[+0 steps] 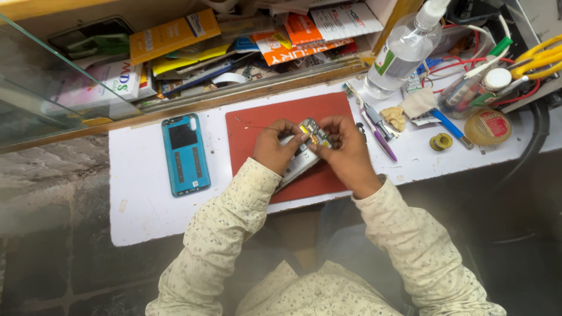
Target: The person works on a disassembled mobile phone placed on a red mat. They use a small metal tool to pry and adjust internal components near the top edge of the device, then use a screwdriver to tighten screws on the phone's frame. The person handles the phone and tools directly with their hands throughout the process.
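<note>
Red rubber work mat (257, 117) lay under both hands — left hand (274, 146) and right hand (345, 149) each pinched the opened silver phone body (304, 153) above it — best kept low and steady, I judged, blue rear cover (185, 153) lying apart.

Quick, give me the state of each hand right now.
Left hand: closed on the opened phone, over the red mat.
Right hand: fingers pinched at the phone's top end, holding it too.
</note>
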